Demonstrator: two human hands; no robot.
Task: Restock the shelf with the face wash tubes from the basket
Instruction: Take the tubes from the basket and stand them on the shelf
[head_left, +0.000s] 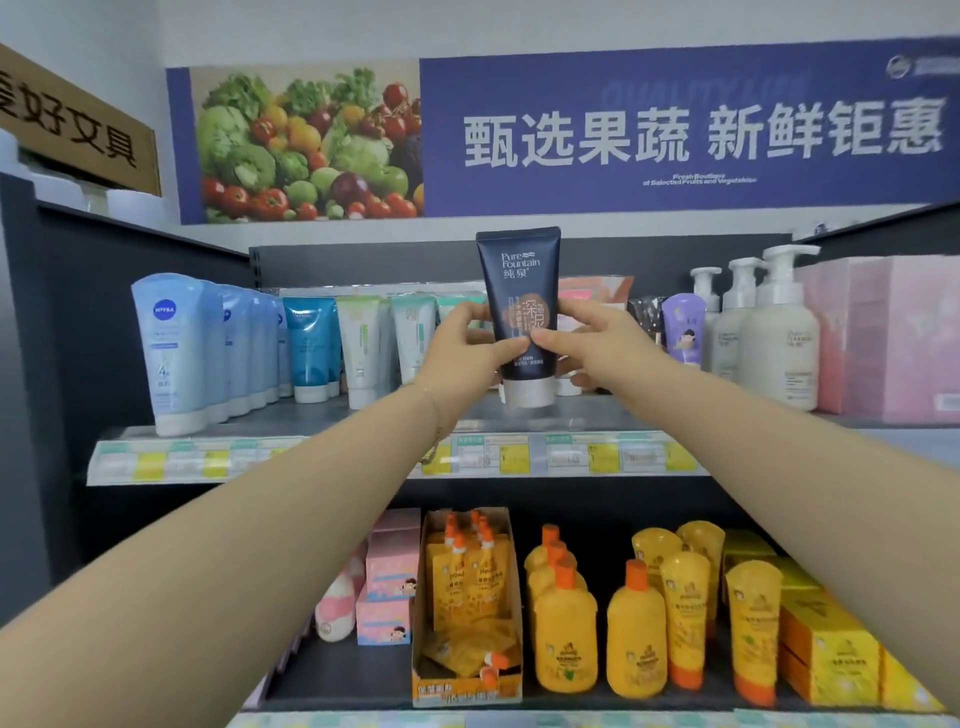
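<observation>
Gripping dark "Pure Fountain" tube upright, both hands' fingers pinching it; Nivea tubes left.

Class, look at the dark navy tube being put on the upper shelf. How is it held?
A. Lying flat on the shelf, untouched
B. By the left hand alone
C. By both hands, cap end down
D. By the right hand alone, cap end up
C: the left hand and right hand both grip the dark navy tube, which stands upright with its grey cap at the bottom.
</observation>
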